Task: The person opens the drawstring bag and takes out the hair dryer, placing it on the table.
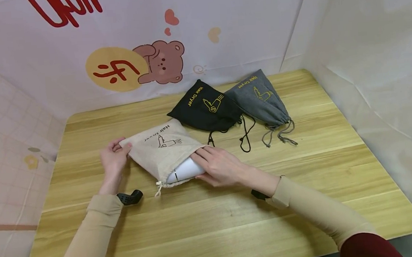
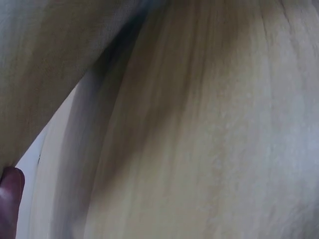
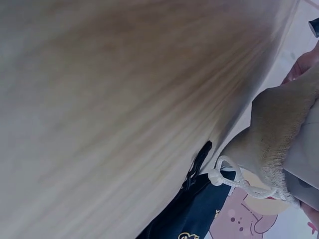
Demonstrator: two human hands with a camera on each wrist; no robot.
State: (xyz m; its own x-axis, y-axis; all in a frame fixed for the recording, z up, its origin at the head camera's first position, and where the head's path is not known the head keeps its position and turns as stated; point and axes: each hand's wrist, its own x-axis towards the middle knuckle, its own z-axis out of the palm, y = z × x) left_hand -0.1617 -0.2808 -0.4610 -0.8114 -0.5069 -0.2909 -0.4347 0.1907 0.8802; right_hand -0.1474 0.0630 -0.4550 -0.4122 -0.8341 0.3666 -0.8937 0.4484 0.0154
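Head view, beige bag: lying on the table, mouth facing about five o'clock.
White object: one, showing partly covered in that mouth.
Right hand: gripping the white object, between three and four o'clock.
Left hand: pinching the bag's corner at nine o'clock.
Bag mouth: object probably passing through, direction unclear; next move calling for steady left hold.
Hair Dryer bags: three lying here, beige, black bag toward two o'clock, grey bag beyond.
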